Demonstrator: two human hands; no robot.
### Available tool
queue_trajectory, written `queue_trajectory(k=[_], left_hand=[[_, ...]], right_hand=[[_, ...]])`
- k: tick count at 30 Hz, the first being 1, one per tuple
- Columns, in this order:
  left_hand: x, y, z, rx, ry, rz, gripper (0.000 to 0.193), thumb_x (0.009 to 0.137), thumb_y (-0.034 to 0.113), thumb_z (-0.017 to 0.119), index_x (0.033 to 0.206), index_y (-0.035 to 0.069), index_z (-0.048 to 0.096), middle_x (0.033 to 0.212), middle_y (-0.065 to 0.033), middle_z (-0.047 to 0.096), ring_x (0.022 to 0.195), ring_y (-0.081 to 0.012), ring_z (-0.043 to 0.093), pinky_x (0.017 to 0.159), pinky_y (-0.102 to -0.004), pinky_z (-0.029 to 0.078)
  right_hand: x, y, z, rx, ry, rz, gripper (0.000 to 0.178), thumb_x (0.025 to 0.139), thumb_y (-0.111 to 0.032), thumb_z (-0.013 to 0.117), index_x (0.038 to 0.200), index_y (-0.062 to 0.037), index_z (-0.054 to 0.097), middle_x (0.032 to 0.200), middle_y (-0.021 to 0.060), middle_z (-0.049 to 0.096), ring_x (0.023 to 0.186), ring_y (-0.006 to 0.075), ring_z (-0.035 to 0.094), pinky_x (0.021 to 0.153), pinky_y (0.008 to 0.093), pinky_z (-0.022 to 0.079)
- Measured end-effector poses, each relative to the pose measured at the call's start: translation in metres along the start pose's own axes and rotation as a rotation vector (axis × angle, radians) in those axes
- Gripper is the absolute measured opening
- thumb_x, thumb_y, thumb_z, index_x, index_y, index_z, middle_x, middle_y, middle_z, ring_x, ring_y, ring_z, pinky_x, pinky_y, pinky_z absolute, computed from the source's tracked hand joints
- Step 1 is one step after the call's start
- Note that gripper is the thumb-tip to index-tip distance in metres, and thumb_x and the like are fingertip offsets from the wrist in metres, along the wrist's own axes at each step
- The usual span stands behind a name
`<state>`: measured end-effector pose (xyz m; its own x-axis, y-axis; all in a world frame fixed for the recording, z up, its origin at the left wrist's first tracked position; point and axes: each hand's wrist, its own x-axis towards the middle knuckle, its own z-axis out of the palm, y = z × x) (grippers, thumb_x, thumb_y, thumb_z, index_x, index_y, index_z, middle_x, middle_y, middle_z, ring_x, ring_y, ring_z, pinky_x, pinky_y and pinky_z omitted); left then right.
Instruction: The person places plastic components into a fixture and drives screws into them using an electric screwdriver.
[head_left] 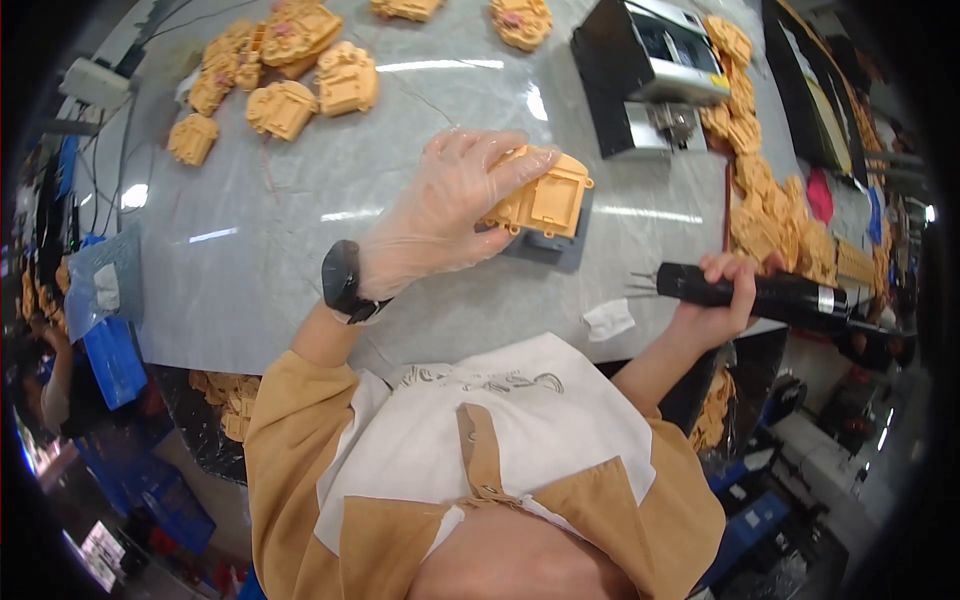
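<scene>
My left hand (440, 205), in a thin clear glove, is closed on a yellow-orange plastic housing (558, 195) with a recessed rectangular face and small screw lugs. The housing sits over a dark grey block (560, 252) on the table; my fingers hide its left side. To the right, my bare right hand (735, 295) is wrapped round a black electric screwdriver (790, 300). The screwdriver lies nearly level, its thin tip end pointing left toward the housing and apart from it.
A black and silver screw-feeder-like machine (650, 75) stands at the back right. Piled yellow-orange housings (765, 205) line the right edge; several more (345, 78) lie at the back left. A crumpled white scrap (608, 320) lies near the front edge of the grey table (250, 280).
</scene>
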<state>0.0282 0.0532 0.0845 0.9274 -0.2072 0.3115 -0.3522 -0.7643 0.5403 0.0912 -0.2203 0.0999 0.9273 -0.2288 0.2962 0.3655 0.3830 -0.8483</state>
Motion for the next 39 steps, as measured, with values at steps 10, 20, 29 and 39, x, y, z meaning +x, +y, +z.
queue_trajectory(k=[10,20,29,39], left_hand=[[-0.003,0.003,0.049,0.180,-0.139,-0.002,0.075,0.069,0.026,0.072,0.134,0.014,0.036,0.134,-0.0160,0.036,0.122,-0.0342,0.035,0.101,-0.0483,0.028],[-0.008,0.022,0.066,0.201,-0.088,-0.114,0.092,0.063,0.029,0.077,0.138,0.009,0.028,0.139,-0.0147,0.034,0.124,-0.0320,0.036,0.103,-0.0455,0.029],[-0.030,0.029,0.072,0.241,-0.036,-0.283,0.089,0.069,0.036,0.073,0.139,0.011,0.025,0.140,-0.0160,0.028,0.127,-0.0334,0.029,0.103,-0.0484,0.026],[-0.043,0.006,0.080,-0.050,0.112,-0.307,0.092,0.067,0.034,0.075,0.140,0.015,0.023,0.140,-0.0151,0.029,0.130,-0.0299,0.029,0.105,-0.0530,0.020]], right_hand=[[0.001,0.003,-0.004,0.031,-0.002,0.002,0.051,0.078,0.001,0.051,0.125,-0.0048,0.033,0.062,0.0045,0.047,0.049,0.0149,0.047,0.052,0.0327,0.042],[0.094,0.049,0.040,-0.130,-0.020,-0.377,0.052,0.073,0.008,0.059,0.119,-0.0002,0.037,0.062,0.0114,0.054,0.044,0.0166,0.050,0.048,0.0287,0.046],[0.131,0.080,0.064,-0.337,-0.110,-0.498,0.039,0.076,0.004,0.059,0.112,0.0034,0.042,0.063,0.0041,0.050,0.046,0.0110,0.049,0.046,0.0232,0.041],[0.016,0.017,0.062,-0.024,-0.314,-0.078,0.055,0.071,0.006,0.058,0.119,0.0045,0.031,0.057,0.0078,0.053,0.040,0.0144,0.048,0.045,0.0288,0.044]])
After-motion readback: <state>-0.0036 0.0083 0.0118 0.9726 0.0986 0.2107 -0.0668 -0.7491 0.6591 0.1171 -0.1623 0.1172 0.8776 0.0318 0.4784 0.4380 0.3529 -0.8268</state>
